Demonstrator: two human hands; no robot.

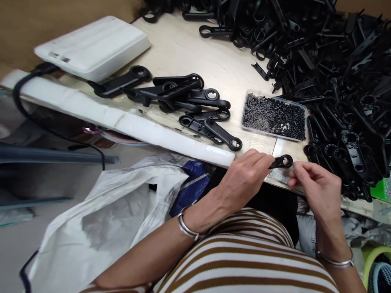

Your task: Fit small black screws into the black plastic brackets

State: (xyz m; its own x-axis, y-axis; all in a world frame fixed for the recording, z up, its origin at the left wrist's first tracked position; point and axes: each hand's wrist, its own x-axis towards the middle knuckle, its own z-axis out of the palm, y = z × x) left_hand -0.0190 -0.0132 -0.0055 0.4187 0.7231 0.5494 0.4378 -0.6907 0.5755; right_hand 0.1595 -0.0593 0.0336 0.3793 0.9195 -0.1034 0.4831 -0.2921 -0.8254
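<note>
My left hand [244,179] is closed around a black plastic arm [281,161] at the table's front edge, and the arm's ring-shaped end sticks out toward the right. Close beside that ring is my right hand [319,185], its thumb and forefinger pinched together. Whatever lies between those fingertips is too small or hidden to make out. Beyond the hands stands a clear shallow box [275,136] full of tiny dark and metallic pieces. Several similar black arms [224,136] lie in a loose group left of the box.
A large heap of black plastic parts [330,77] covers the table's right and back. At the left sits a white flat device [94,49] with a black cable [16,95]. White padding [131,126] lines the front edge, above a white plastic bag [122,211].
</note>
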